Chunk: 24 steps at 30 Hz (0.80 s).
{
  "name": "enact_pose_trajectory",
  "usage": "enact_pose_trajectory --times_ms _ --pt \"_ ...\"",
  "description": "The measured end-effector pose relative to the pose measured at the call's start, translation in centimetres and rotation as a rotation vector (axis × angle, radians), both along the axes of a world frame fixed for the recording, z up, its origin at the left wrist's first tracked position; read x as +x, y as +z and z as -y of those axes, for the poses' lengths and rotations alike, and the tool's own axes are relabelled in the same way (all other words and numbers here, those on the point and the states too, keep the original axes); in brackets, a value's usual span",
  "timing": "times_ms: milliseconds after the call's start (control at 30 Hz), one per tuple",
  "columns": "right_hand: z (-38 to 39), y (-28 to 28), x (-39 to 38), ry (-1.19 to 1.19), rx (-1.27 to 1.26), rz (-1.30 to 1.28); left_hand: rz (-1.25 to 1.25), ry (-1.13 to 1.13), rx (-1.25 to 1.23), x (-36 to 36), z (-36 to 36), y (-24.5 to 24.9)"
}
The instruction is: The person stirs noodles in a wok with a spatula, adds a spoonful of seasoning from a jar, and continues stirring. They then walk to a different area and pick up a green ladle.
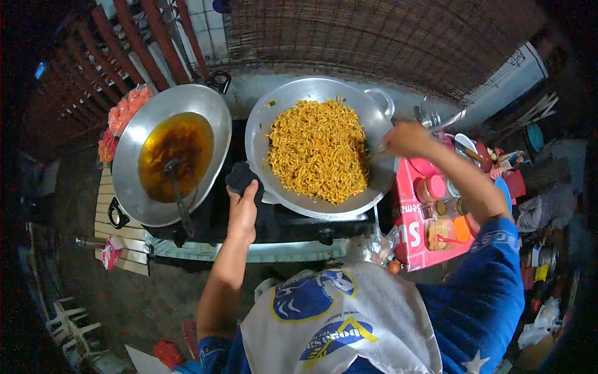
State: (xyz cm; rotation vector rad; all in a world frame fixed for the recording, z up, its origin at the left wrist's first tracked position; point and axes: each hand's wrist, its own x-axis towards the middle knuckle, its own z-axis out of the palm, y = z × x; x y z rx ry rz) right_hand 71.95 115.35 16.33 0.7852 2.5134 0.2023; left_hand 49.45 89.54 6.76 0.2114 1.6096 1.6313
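Note:
A large metal wok (258, 137) full of yellow-brown noodles (321, 149) sits on the stove in front of me. At its left side, my left hand (243, 209) is closed on a dark folded cloth (240, 176) pressed against the wok's rim, where the handle would be hidden. My right hand (408, 139) is wrapped round a long metal utensil (456, 118), its handle sticking out to the right. The working end dips into the right edge of the noodles, so its shape is hidden. Green and orange bits show among the noodles.
Left of it stands a second wok (128, 168) with brown oil (171, 149) and a dark ladle or skimmer (179, 196). A red-covered table (414, 234) at right carries jars (430, 188) and containers. Bagged orange-pink food (131, 109) lies far left, near a slatted fence.

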Motion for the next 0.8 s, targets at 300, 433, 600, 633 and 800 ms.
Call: enact_pose_trajectory --times_ms 300,433,600,633,800 --pt "2.0 -4.9 0.1 -0.319 -0.234 -0.612 0.011 -0.033 0.109 0.3 0.3 0.6" --pt "2.2 -0.3 0.4 -0.229 -0.136 -0.613 0.003 -0.029 0.074 0.1 0.4 0.4" --pt "3.3 4.3 -0.8 -0.145 0.17 -0.462 0.034 -0.04 0.037 0.0 0.6 0.5" --pt "3.6 4.7 -1.1 -0.153 0.285 -0.422 0.031 -0.052 0.034 0.0 0.6 0.5" --pt "4.6 4.8 -1.8 0.062 0.505 -0.475 0.097 -0.075 0.0 -0.3 0.8 0.8"
